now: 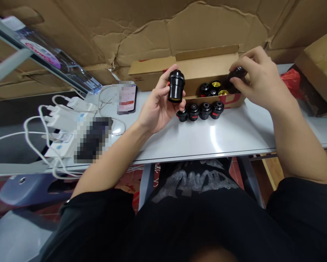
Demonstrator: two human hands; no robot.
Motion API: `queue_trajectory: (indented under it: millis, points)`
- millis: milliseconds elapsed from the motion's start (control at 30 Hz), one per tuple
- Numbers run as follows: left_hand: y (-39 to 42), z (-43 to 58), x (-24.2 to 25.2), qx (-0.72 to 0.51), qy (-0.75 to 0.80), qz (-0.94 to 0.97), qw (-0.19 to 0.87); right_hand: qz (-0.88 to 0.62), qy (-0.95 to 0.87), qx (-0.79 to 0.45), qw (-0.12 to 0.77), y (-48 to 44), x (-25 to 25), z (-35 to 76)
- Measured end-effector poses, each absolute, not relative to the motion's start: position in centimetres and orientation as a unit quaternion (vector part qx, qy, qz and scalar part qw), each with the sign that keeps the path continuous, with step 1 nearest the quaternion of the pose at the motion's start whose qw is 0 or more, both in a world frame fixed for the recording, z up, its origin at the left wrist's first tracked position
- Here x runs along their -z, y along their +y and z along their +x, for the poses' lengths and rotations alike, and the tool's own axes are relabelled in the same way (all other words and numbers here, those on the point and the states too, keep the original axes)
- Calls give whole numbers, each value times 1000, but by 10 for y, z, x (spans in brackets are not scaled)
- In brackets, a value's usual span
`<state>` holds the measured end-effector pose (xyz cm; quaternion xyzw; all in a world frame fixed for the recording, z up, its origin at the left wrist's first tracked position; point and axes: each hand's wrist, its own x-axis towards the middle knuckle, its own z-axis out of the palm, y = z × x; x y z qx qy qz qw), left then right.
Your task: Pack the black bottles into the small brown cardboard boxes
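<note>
My left hand point(159, 100) is closed around a black bulb socket point(176, 86), which has a red switch on its side and a brass thread at its lower end. At the right end of an open cardboard box point(149, 74), my right hand point(261, 78) grips another black bulb socket point(237, 74), partly covered by the fingers. Inside the box lie several more sockets point(204, 88), some with the brass thread facing up. In front of the box several black sockets point(206, 110) stand in a row on the white table point(190, 142). The left one is partly hidden by my left hand.
To the left lie a phone point(129, 98), a dark blurred device point(94, 140) and a white power strip point(67, 142) with looping cables. A plastic bottle point(54, 54) leans by the metal frame. A red plastic bag point(291, 82) and a cardboard carton point(320, 65) are on the right.
</note>
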<state>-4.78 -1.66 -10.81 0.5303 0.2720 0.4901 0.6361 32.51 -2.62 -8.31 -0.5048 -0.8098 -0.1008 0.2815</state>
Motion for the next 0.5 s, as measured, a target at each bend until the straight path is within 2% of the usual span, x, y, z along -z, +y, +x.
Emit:
queue_trajectory:
  millis: [67,167,300,400,500]
  points:
    - [-12,-50,115,-509,285,557,592,-486,-809,110,313,-26,83,328]
    - [0,-58,133,-532,274,651,468,-453,-800,131,372,-24,82,333]
    - [12,-72,150,-455,205,820,280,-408,-798,145,420,-26,75,334]
    - [12,-76,148,-377,172,887,202,-383,-823,116,404,-42,63,329]
    - [9,-75,140,-351,186,895,202,-390,-852,53,345,-64,49,323]
